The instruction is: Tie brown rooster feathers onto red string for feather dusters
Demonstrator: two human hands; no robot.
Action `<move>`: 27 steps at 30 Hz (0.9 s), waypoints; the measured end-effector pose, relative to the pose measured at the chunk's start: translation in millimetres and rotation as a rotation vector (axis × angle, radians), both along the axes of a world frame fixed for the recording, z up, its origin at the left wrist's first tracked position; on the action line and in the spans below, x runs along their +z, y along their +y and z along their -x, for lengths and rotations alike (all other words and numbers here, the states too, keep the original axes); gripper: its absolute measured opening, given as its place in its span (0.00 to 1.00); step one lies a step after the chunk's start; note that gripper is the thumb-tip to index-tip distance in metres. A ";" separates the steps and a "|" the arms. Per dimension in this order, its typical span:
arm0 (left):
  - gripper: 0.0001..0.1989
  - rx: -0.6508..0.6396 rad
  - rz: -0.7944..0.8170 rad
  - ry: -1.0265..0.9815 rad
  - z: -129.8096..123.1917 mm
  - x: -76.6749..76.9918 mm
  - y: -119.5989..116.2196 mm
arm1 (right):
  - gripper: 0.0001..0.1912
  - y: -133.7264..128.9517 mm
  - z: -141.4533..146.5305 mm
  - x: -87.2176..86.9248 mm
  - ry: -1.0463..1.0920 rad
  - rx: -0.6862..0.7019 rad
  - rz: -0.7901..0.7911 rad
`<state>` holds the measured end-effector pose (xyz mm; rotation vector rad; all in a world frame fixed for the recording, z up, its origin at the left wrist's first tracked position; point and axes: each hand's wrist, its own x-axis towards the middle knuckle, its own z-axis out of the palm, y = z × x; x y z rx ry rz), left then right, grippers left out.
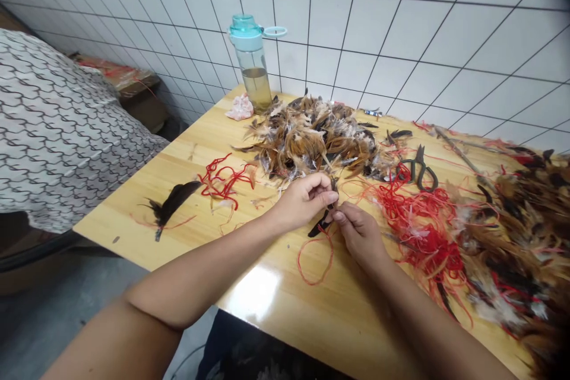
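Over the middle of the table, my left hand (312,197) pinches a dark feather (317,228) whose black end sticks out below the fingers. Close beside it, my right hand (358,228) has its thumb and forefinger pressed together at the same feather, where a thin red thread (299,261) hangs in a loop towards the tabletop. Whether the right fingers grip the thread or the feather is hard to make out. Just behind my hands lies a heap of brown and white feathers (312,136). A tangle of red yarn (418,222) spreads right of my right hand.
Black scissors (421,169) rest behind the yarn. A water bottle (253,65) stands near the tiled wall, with a crumpled pinkish-white piece (240,107) beside it. Single black feather (176,205) and red yarn pieces (225,181) lie left. More feathers (525,249) cover the right side. Patterned cloth (66,130) is far left.
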<state>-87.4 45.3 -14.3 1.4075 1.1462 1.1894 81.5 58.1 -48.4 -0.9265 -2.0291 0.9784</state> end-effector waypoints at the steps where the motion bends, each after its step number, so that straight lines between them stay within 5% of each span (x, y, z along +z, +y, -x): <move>1: 0.13 0.048 0.009 -0.051 2.7 -0.2 2.4 | 0.23 -0.9 0.4 1.8 0.026 -0.006 0.069; 8: 0.10 0.444 -0.104 -0.105 32.5 -0.9 21.7 | 0.22 4.1 -0.8 0.7 0.406 -0.251 0.514; 12: 0.10 0.239 -0.088 0.132 26.5 -0.8 16.9 | 0.22 7.9 -1.2 -2.4 0.514 -0.272 0.521; 16: 0.12 -0.041 -0.029 0.219 6.6 -1.5 5.1 | 0.23 1.4 0.7 -1.4 0.373 -0.218 0.387; 19: 0.15 -0.137 0.088 0.043 -4.3 -6.6 -0.6 | 0.23 -4.2 2.3 -0.2 0.295 -0.152 0.307; 27: 0.17 -0.154 0.300 -0.415 -10.7 -19.7 0.7 | 0.22 -2.6 4.5 -6.6 0.249 -0.030 0.193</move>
